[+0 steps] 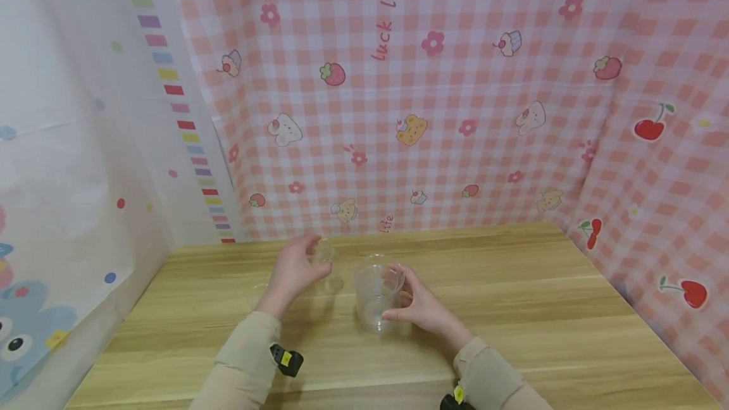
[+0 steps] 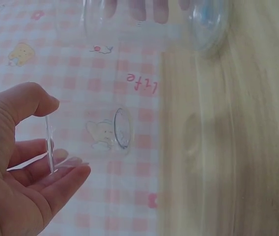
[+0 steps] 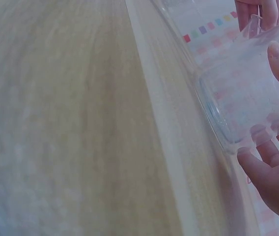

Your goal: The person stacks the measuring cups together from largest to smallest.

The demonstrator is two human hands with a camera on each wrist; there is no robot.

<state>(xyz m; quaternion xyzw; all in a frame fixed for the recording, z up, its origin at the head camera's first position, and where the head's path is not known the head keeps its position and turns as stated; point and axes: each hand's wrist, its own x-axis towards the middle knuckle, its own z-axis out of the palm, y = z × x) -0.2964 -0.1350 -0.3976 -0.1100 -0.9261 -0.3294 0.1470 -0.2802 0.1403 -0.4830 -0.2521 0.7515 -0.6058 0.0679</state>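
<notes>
My left hand (image 1: 297, 267) pinches a small clear plastic cup (image 2: 123, 129) at its rim, between thumb and fingers. This cup is above the wooden table, its base pointing away from the palm. To its right, a larger clear plastic cup (image 1: 369, 293) stands upright on the tabletop. Around the right side of that larger cup curls my right hand (image 1: 418, 302), thumb in front and fingers behind. The right wrist view shows the fingertips (image 3: 261, 135) through the clear wall. Whether another cup sits inside the larger one, I cannot tell.
A faint clear object (image 1: 259, 295) lies on the wooden table (image 1: 512, 309) beside my left wrist, partly hidden by it. Behind the table hangs a pink checked cloth (image 1: 398, 163). A white patterned sheet (image 1: 74, 144) hangs on the left.
</notes>
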